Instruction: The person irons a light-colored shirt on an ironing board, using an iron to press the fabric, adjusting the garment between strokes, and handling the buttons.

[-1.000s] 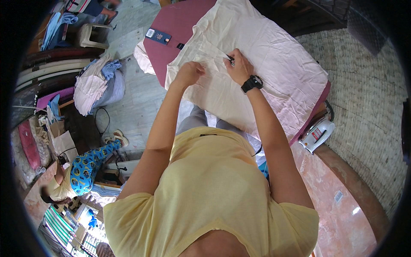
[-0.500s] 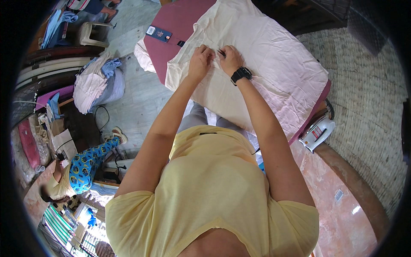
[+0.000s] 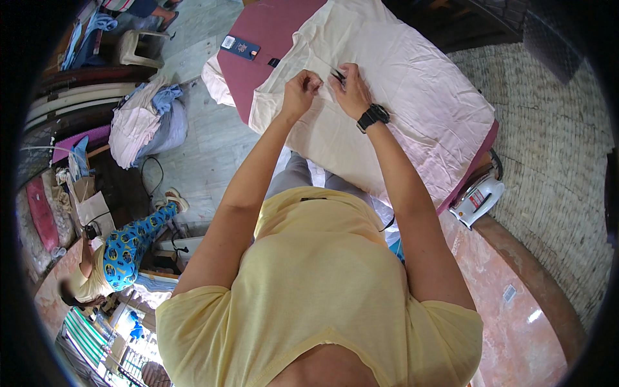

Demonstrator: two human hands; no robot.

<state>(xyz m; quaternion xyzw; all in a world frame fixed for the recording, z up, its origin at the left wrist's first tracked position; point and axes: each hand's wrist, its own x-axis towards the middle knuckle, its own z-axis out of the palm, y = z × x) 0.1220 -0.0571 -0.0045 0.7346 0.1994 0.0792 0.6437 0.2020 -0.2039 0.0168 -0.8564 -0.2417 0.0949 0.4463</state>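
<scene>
A pale pink cloth [image 3: 400, 97] lies spread over a maroon tabletop [image 3: 271, 39] above a grey tiled floor [image 3: 206, 148] — an iron [image 3: 477, 197] sits at its edge. The left hand [image 3: 300, 90] pinches the fabric; the right hand [image 3: 351, 87], curled together, grips small dark snips [image 3: 338, 75] against it.

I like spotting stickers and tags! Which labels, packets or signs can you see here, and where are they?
Small dark blue rectangular card with a white label patch, lying flat on the maroon table top, left of the cream fabric.
Tiny dark tag at the fabric's left edge, near the card.
Red and dark sticker on the white clothes iron, at the table's right end.
</scene>
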